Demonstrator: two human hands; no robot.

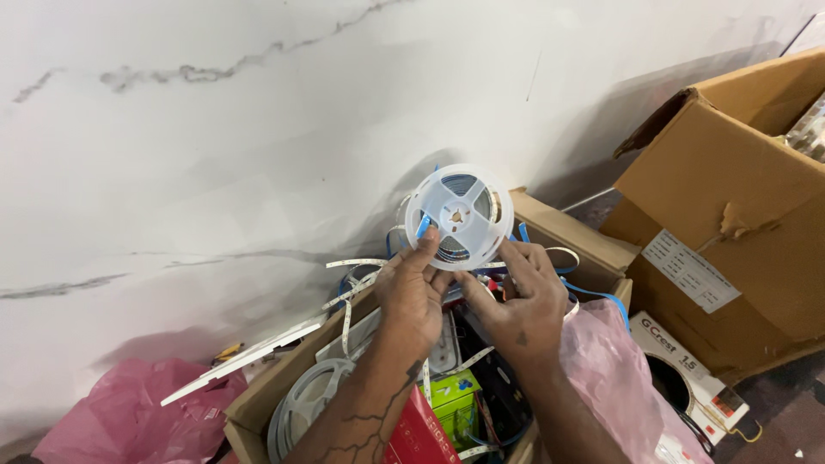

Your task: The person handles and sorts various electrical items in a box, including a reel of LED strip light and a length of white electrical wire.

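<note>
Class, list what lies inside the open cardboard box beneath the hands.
Inside the cardboard box show an empty white reel, a green carton, a red carton and loose strip. Both forearms cover its middle; the bottom is hidden.

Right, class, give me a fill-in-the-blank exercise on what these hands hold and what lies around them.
1. Both hands hold a white ____ wound with strip.
2. The left hand and right hand are above an open ____ box.
3. Beside the box lies a crumpled ____ plastic bag.

Missing words: reel; cardboard; pink
</note>
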